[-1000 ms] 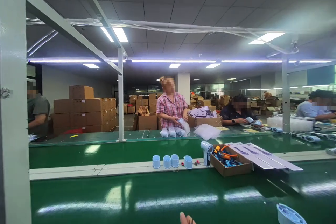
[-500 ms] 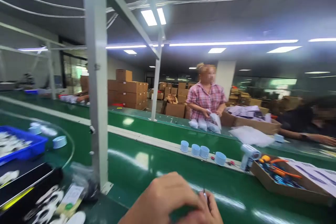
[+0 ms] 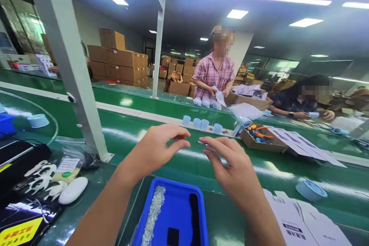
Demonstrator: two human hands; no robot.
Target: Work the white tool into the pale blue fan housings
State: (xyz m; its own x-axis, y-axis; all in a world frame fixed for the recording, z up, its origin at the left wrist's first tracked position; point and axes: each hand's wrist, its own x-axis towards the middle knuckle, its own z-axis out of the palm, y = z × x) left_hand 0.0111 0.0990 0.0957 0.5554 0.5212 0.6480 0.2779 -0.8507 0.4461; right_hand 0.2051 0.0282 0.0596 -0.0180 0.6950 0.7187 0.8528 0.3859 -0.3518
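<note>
My left hand (image 3: 161, 148) is raised over the green belt, its thumb and fingers curved with a gap between them; nothing shows in it. Facing it, my right hand (image 3: 230, 157) pinches a small pale piece with a thin metal tip (image 3: 208, 146). That tip points toward my left fingertips without touching them; the rest of the piece is hidden by my fingers. Below both hands lies a blue tray (image 3: 176, 183), holding many small clear pieces (image 3: 154, 213) along its left side, a black strip (image 3: 195, 219) and a black square (image 3: 173, 236).
Light-blue cups (image 3: 196, 123) and a blue hair dryer (image 3: 241, 125) stand along the belt's far rail. A cardboard box of cables (image 3: 261, 138) is at right, printed cards (image 3: 302, 219) nearer. A grey post (image 3: 69, 65) rises at left. Two people work across the belt.
My view has tilted down and shifted right, bringing the blue tray into sight. My hands, overlapping before, are now apart, with the small tipped piece in my right fingers.
</note>
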